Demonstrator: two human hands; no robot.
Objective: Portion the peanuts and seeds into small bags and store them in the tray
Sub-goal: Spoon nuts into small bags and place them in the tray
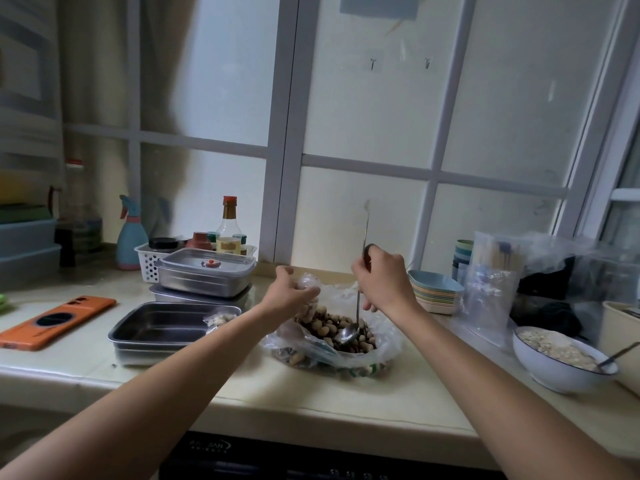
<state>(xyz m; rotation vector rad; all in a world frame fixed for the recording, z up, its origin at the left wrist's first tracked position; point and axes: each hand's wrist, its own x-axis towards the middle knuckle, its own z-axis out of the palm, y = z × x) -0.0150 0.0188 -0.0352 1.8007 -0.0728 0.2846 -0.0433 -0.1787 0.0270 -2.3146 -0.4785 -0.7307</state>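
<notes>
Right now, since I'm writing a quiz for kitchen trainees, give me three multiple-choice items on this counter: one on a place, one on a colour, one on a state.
1. Where does the filled small bag lie?
A. in the open steel tray
B. on the windowsill
C. inside a cup

2. What colour is the phone on the counter?
A. blue
B. green
C. orange

3. How is the spoon in the right grip placed?
A. lying flat on the counter
B. bowl end down among the peanuts
C. stuck in a bottle

Key: 1 A, it rests in the tray's right corner; 2 C, its case is plainly orange; 3 B, the handle points up and the bowl end sits in the nuts.
</notes>
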